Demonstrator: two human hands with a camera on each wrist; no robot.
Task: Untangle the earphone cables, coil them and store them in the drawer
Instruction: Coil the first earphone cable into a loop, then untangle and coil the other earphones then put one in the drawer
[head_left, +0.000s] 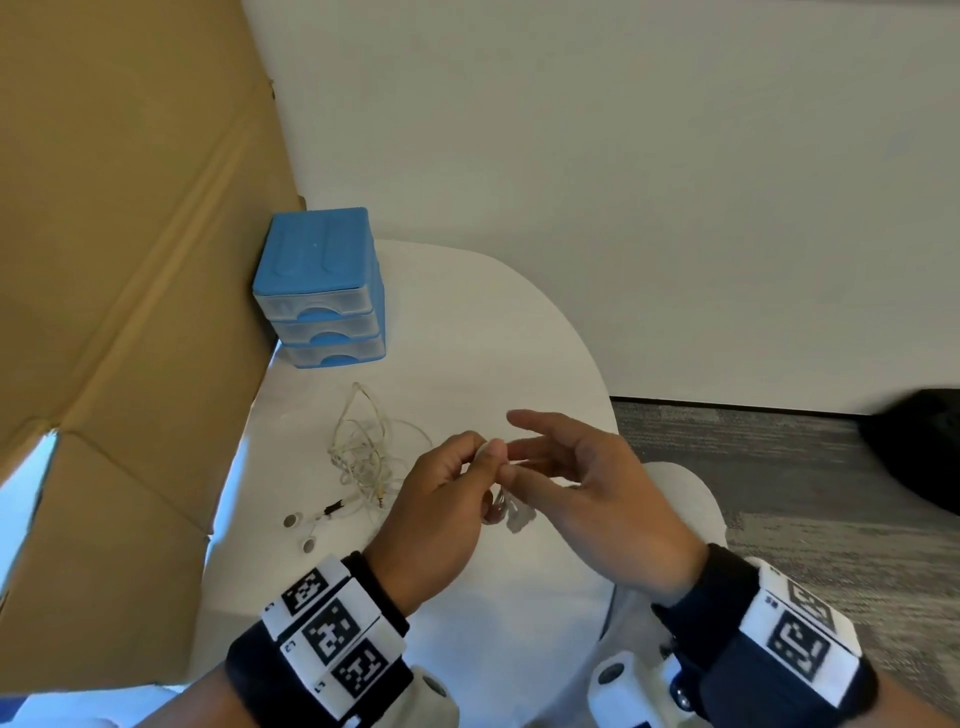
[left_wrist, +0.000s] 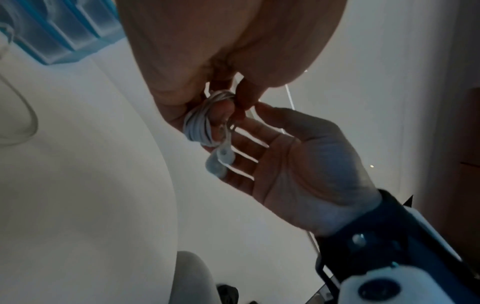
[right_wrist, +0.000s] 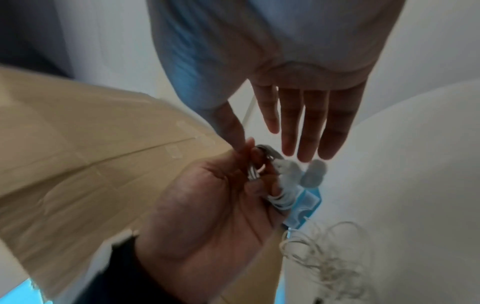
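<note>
My left hand (head_left: 467, 467) holds a white earphone cable (left_wrist: 197, 127) coiled round its curled fingers, a little above the table. The coil's two earbuds (left_wrist: 223, 156) dangle below the fingers, and the white bundle (head_left: 511, 512) shows under the hand in the head view. My right hand (head_left: 519, 444) is right beside it with straight, spread fingers; its thumb (right_wrist: 233, 127) touches the left fingertips. A second, cream earphone cable (head_left: 369, 457) lies tangled on the table to the left, its earbuds (head_left: 293, 519) nearest me. The blue drawer unit (head_left: 322, 291) stands shut behind it.
A large cardboard sheet (head_left: 130, 260) walls off the left side, against the drawer unit. The white round table (head_left: 493, 338) ends just right of my hands, with a white rounded surface (head_left: 680, 499) below its edge. A dark object (head_left: 914, 452) lies on the grey floor.
</note>
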